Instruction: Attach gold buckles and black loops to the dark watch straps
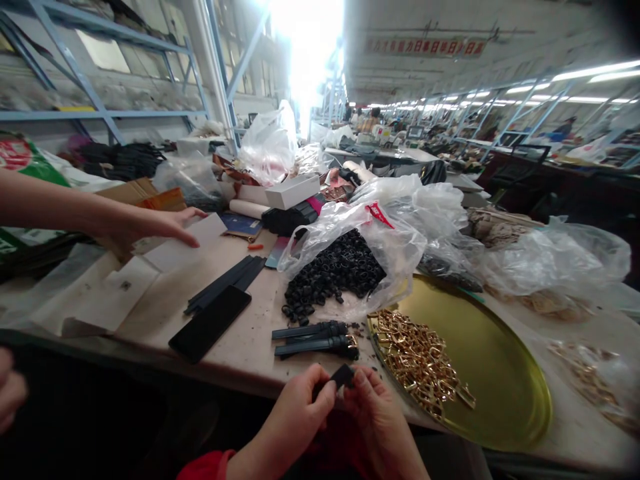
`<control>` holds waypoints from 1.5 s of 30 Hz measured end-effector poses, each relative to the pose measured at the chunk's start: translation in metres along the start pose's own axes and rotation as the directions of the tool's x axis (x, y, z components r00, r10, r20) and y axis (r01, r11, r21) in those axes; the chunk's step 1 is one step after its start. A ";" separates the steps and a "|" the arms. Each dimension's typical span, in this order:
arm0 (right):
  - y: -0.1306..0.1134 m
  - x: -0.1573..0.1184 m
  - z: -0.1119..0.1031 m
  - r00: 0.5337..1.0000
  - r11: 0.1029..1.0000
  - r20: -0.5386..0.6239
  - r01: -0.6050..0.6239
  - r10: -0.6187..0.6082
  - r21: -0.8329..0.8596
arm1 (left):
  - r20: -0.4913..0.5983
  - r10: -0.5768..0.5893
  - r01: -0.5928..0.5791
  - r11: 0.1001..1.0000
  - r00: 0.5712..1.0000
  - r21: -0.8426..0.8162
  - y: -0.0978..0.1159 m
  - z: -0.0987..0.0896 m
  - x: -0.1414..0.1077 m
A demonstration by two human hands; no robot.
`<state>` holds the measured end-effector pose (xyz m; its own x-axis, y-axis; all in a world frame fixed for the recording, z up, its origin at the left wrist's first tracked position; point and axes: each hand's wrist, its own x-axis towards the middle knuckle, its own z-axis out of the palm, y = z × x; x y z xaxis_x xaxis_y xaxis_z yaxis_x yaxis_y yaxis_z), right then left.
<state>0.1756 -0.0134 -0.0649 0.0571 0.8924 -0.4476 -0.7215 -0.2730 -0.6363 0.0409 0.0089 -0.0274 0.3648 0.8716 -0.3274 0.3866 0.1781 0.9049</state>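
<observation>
Close to the table's front edge, my left hand point(306, 399) pinches a short black strap piece point(343, 376) between thumb and fingers. My right hand point(373, 398) grips its other end, and the fingers hide the rest of it. Just beyond my hands lie finished-looking black straps point(313, 339) with gold buckles. Behind them, a clear plastic bag point(400, 240) spills small black loops point(330, 270). To the right, a round gold tray point(505, 373) carries a heap of gold buckles point(417, 353).
At left another person's hand point(150, 230) touches a white box point(193, 243); a second hand point(11, 390) shows at the left edge. A black phone point(210, 323) lies beside flat dark strips point(227, 283). Plastic bags point(560, 257) and a white carton point(293, 192) crowd the table.
</observation>
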 end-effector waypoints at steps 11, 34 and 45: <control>0.010 -0.028 -0.011 0.980 0.981 0.198 0.031 0.008 -0.190 | 0.100 0.141 -0.168 0.913 0.985 0.372 0.010 -0.014 -0.032; -0.120 0.031 -0.041 0.864 -0.408 0.331 0.165 -0.378 -0.898 | 0.177 -0.100 0.167 0.891 0.979 -0.422 -0.016 -0.003 0.004; -0.128 0.095 -0.020 0.965 -0.641 0.249 0.138 -0.086 -0.755 | 0.222 -0.171 0.235 0.923 0.960 -0.306 -0.002 0.000 0.011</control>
<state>0.2869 0.0988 -0.0386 -0.0549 0.9738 -0.2207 0.9914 0.0269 -0.1278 0.0439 0.0181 -0.0329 0.4724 0.7048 -0.5293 0.1835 0.5087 0.8411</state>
